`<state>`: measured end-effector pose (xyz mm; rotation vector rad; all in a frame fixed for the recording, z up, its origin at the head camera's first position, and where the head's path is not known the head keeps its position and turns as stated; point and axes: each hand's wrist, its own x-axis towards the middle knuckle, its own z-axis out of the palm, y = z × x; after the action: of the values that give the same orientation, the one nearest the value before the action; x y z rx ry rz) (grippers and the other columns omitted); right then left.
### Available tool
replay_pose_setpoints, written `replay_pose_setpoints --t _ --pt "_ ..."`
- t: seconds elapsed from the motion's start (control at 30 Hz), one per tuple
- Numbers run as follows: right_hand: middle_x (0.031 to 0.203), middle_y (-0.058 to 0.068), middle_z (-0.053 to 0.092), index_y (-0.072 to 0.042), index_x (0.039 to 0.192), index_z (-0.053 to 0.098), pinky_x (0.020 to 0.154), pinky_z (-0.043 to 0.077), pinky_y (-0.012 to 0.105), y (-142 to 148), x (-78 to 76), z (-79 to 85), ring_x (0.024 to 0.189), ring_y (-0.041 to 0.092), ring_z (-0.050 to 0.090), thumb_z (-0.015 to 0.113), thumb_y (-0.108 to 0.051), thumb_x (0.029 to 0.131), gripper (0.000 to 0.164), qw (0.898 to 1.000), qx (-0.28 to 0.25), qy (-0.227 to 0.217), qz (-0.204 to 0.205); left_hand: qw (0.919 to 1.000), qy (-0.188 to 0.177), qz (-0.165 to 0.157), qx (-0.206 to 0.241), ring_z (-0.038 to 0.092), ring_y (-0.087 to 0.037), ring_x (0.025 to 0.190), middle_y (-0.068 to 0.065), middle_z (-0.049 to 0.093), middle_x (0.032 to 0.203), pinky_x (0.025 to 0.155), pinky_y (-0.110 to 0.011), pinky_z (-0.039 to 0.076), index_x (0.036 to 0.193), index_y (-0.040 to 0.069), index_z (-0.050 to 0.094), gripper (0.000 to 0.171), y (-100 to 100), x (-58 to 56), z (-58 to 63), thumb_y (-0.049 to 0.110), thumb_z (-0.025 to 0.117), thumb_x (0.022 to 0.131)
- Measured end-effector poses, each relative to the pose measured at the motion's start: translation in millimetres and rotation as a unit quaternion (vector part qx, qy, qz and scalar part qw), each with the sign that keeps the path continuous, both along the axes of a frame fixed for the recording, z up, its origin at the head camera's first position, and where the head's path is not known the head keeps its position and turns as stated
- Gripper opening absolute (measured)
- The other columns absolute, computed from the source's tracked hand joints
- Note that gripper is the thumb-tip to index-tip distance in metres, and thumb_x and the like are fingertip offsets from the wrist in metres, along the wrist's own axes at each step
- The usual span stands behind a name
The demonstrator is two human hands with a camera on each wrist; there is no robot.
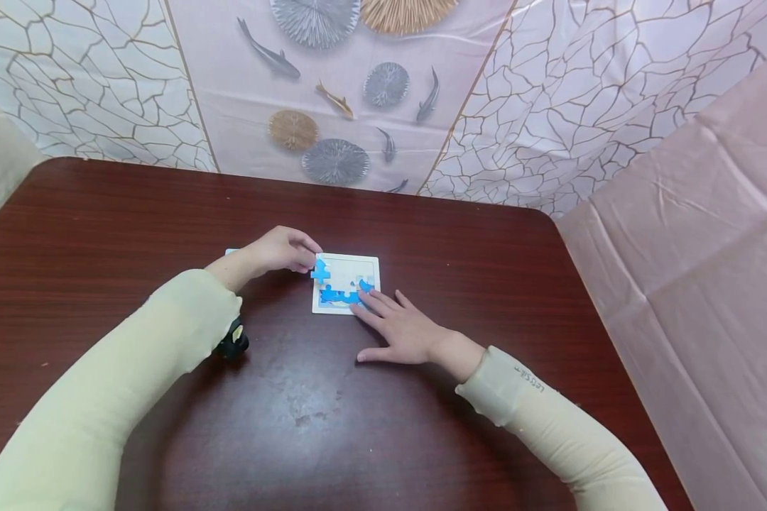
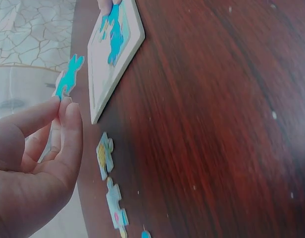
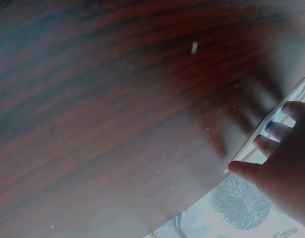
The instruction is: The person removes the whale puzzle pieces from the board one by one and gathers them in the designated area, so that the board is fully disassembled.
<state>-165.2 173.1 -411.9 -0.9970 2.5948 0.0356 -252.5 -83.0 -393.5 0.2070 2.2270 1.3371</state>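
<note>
A square puzzle tray (image 1: pixel 346 313) with a pale rim lies on the table, blue jigsaw pieces (image 1: pixel 340 297) fitted along its near side. My left hand (image 1: pixel 281 250) pinches a blue puzzle piece (image 2: pixel 69 77) between thumb and fingertips. In the head view that piece overlaps the tray's left rim; the left wrist view shows it raised beside the tray. My right hand (image 1: pixel 404 332) is spread out, its fingertips resting on the tray's near right corner and the pieces there. Those fingers hide part of that corner.
Loose puzzle pieces (image 2: pixel 105 154) lie in a row on the table left of the tray, mostly hidden by my left arm in the head view. A black object (image 1: pixel 233 342) shows under my left cuff. A patterned curtain (image 1: pixel 332 92) hangs behind the dark wooden table (image 1: pixel 460 248).
</note>
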Motion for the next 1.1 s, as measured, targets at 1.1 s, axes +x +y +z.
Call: replay_pose_setpoints --t 1.1 --pt "0.159 0.003 0.009 -0.023 0.151 0.017 0.115 0.012 0.057 0.9 2.6 -0.2 0.146 0.022 0.009 0.045 -0.067 0.085 0.083 1.0 -0.011 0.006 0.004 0.9995 0.015 -0.019 -0.019 0.064 -0.013 0.084 -0.024 0.059 0.115 0.084 -0.033 0.056 0.123 -0.007 0.053 0.036 -62.9 11.9 0.2 0.014 0.056 0.093"
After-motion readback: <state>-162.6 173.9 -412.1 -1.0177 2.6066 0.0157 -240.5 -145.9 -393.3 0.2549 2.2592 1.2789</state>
